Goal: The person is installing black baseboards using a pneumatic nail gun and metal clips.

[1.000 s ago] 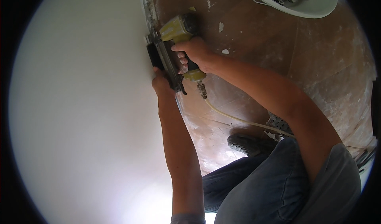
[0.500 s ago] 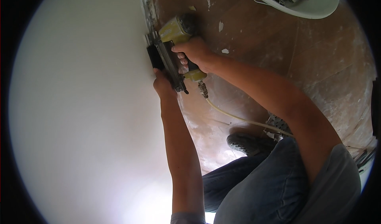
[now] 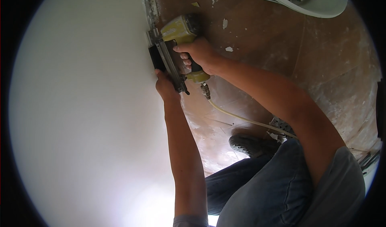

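My right hand [image 3: 199, 54] is wrapped round the black grip of a yellow-green nail gun [image 3: 177, 29]. Its nose and long dark magazine face the base of the white wall. An air hose [image 3: 229, 113] is coupled to the end of its handle. Beside the magazine, my left hand [image 3: 165, 86] grips the lower end of a flat black strip [image 3: 156, 58], thumb along its edge. Part of the left fingers is hidden behind the magazine. The strip sits between the nail gun and the wall.
The white wall [image 3: 88, 98] fills the left side. A white tub [image 3: 325, 7] of grey pieces stands at the far right on the dusty brown floor [image 3: 265, 38]. Paint flakes [image 3: 225, 23] lie about. My shoe [image 3: 247, 144] is near the hose.
Both hands, the nail gun and the strip hold almost the same place. The view has shifted slightly, so the tub appears a little farther right and up.
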A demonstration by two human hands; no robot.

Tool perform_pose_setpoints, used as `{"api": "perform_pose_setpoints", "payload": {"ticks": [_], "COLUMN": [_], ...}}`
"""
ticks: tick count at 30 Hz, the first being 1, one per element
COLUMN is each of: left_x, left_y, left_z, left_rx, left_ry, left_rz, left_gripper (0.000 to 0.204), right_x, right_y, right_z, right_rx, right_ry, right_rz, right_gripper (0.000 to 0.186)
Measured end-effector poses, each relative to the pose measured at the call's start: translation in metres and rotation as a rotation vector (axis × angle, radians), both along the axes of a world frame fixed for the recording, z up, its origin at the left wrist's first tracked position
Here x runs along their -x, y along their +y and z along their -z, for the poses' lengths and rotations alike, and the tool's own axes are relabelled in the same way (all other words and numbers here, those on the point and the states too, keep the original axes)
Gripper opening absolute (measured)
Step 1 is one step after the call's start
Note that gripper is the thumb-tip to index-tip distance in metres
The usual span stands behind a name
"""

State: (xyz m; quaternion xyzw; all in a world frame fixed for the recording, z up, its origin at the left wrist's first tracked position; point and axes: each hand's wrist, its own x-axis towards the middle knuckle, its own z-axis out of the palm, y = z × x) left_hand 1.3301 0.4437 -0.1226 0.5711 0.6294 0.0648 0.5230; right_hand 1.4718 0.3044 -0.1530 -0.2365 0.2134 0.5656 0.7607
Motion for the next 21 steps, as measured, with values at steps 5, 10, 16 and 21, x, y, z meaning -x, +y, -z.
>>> {"api": "perform_pose_setpoints", "payload": {"ticks": [5, 10, 16, 21], "left_x": [-0.002, -0.004, -0.002, -0.007], "left_y": [-0.006, -0.007, -0.009, -0.040], "left_z": [-0.005, -0.004, -0.004, -0.026], "left_rx": [0.026, 0.037, -0.013, -0.641], "left_ry": [-0.006, -0.038, -0.043, 0.535], "left_rz": [0.013, 0.012, 0.008, 0.322], "left_gripper": [0.062, 0.059, 0.055, 0.040], "right_x": [-0.001, 0.000, 0.000, 0.001], "right_y": [0.000, 0.000, 0.003, 0.001], "right_z": [-0.001, 0.000, 0.000, 0.000], "right_rx": [0.005, -0.004, -0.002, 0.000], "right_ry": [0.051, -0.003, 0.011, 0.027], "right_rz": [0.001, -0.008, -0.014, -0.026], "right_gripper": [0.016, 0.014, 0.012, 0.013]}}
